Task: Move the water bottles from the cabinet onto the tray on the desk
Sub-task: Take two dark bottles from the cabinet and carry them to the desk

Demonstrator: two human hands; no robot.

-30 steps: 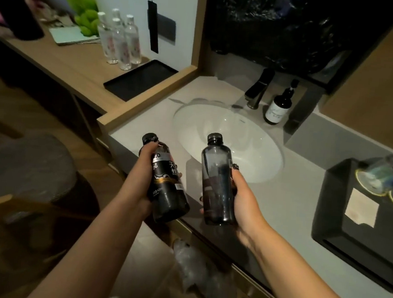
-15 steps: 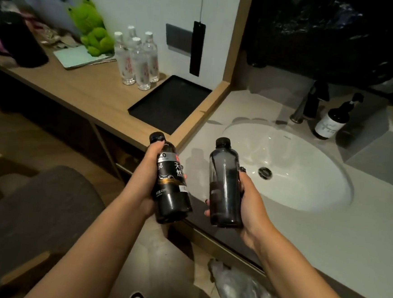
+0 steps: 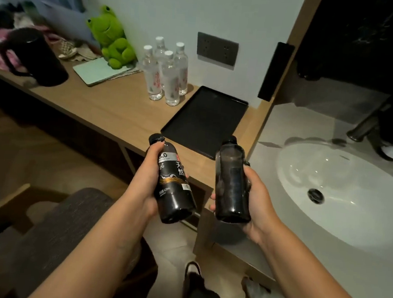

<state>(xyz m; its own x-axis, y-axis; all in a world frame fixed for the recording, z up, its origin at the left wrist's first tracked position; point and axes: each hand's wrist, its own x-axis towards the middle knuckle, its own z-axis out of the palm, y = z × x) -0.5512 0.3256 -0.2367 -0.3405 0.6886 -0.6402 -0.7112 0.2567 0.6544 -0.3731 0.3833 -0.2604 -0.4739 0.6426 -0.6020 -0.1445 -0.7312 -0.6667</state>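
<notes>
Black plastic fills both grips: left hand [image 3: 149,182] fingers wrap the labelled bottle [image 3: 176,187], right hand [image 3: 256,200] fingers clasp the plain bottle [image 3: 231,184], both held short of the black tray [image 3: 205,119] on the wooden tabletop [image 3: 104,108], beside four clear bottles [image 3: 166,73].

A green frog plush [image 3: 112,39] sits against the wall on a pale notebook [image 3: 98,71]. Left of it stands a black jug [image 3: 34,58], with crumpled clothes [image 3: 4,39] behind. A grey socket panel [image 3: 217,48] is on the wall. At right, a white sink [image 3: 342,195] with a dark tap [image 3: 366,124]. A grey chair [image 3: 50,231] stands below.
</notes>
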